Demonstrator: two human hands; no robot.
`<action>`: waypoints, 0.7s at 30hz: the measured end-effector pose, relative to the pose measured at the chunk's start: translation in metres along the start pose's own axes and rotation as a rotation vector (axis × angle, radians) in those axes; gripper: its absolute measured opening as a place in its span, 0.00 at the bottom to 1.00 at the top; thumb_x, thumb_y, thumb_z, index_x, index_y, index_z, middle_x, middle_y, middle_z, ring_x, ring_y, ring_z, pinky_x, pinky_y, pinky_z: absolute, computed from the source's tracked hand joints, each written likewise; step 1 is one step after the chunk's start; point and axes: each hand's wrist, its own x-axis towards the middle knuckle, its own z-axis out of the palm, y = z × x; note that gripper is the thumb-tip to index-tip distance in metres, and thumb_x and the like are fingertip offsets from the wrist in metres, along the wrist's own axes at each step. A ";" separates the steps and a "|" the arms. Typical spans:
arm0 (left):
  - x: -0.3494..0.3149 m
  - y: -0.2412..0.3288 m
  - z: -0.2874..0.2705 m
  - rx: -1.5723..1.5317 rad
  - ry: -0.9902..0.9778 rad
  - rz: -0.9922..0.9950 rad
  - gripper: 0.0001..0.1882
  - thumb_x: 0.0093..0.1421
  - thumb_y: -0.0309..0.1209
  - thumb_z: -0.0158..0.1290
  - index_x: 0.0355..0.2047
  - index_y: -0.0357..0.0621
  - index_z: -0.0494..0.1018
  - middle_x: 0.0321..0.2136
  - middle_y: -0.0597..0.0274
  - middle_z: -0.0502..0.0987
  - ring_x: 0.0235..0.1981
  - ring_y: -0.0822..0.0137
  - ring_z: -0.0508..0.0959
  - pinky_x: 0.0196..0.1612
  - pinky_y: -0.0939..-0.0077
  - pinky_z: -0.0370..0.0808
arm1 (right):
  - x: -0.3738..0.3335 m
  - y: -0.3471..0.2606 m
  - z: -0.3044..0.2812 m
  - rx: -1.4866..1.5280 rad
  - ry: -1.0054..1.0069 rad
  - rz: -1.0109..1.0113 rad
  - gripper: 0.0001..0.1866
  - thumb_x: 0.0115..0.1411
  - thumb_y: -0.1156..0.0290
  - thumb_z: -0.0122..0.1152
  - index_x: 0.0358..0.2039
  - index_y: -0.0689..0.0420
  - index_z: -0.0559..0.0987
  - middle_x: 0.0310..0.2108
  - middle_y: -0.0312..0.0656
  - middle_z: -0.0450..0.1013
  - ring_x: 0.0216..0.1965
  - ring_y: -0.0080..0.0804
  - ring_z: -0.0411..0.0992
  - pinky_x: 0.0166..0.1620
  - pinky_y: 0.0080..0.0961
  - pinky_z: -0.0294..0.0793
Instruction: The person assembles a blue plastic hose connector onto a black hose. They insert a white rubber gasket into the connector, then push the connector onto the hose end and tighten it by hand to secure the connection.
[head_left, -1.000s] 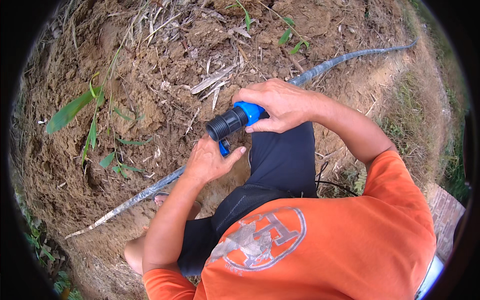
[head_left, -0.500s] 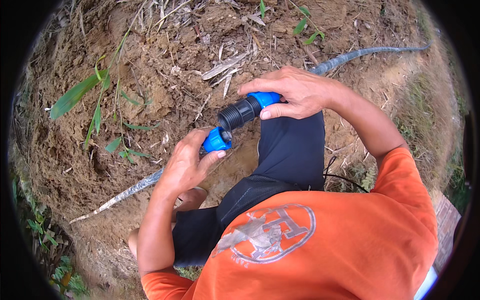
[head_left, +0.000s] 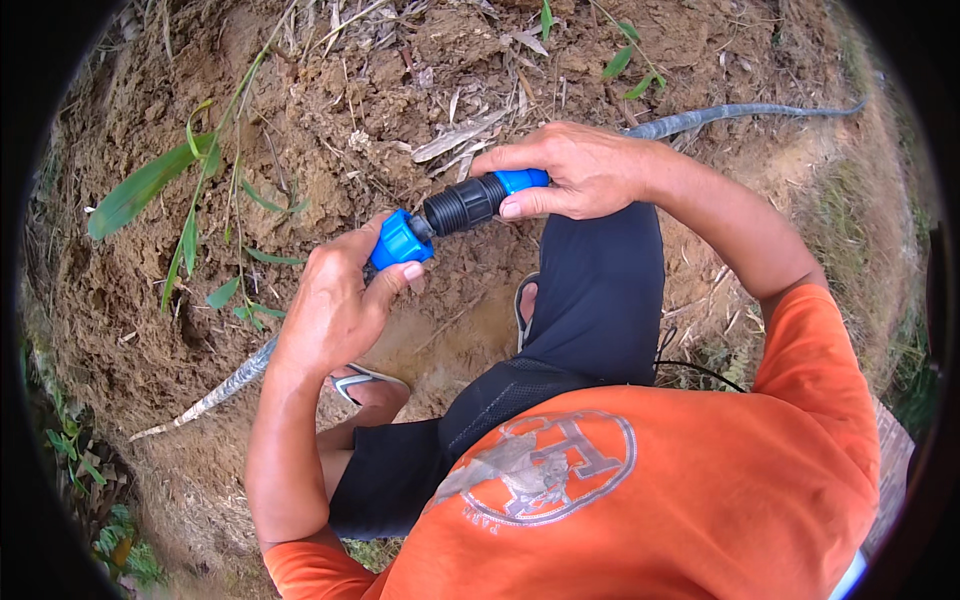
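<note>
Remotely, I see the left hand (head_left: pixel 338 285) gripping a blue compression nut (head_left: pixel 402 240), the right hand (head_left: pixel 585 168) clasping a black threaded coupling (head_left: pixel 462 205) by its blue collar (head_left: pixel 521 181), apparently for alignment.

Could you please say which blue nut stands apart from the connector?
The ribbed blue plastic nut in the left hand; the other nut adjoins the threaded black plastic connector.

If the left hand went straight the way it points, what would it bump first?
Probably the black pipe joint: the left hand holds the blue ring just before it, though depth is unclear.
</note>
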 end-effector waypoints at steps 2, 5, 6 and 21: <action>0.001 0.003 -0.002 0.014 -0.045 -0.042 0.16 0.61 0.29 0.63 0.46 0.33 0.77 0.27 0.38 0.78 0.31 0.37 0.77 0.40 0.53 0.74 | 0.001 -0.004 0.002 -0.033 -0.012 0.050 0.28 0.69 0.49 0.60 0.61 0.55 0.74 0.35 0.51 0.79 0.35 0.53 0.79 0.40 0.46 0.75; 0.004 0.009 -0.004 0.068 -0.089 -0.072 0.14 0.61 0.30 0.62 0.44 0.34 0.77 0.26 0.38 0.77 0.32 0.35 0.77 0.40 0.52 0.74 | 0.002 -0.001 0.003 -0.061 -0.039 0.057 0.28 0.70 0.47 0.57 0.61 0.53 0.73 0.29 0.51 0.77 0.33 0.55 0.78 0.38 0.49 0.74; 0.004 0.009 -0.005 0.095 -0.100 -0.081 0.14 0.61 0.30 0.62 0.44 0.35 0.77 0.25 0.37 0.77 0.32 0.35 0.77 0.40 0.51 0.74 | 0.004 0.001 0.004 -0.064 -0.049 0.044 0.28 0.70 0.46 0.56 0.60 0.51 0.72 0.26 0.51 0.76 0.32 0.56 0.77 0.37 0.51 0.73; 0.002 -0.003 0.012 -0.013 -0.112 -0.093 0.15 0.61 0.30 0.63 0.47 0.36 0.78 0.22 0.38 0.74 0.27 0.35 0.73 0.36 0.52 0.73 | 0.005 0.027 0.028 -0.027 -0.093 0.019 0.27 0.70 0.44 0.55 0.58 0.50 0.73 0.24 0.50 0.75 0.31 0.54 0.78 0.37 0.50 0.73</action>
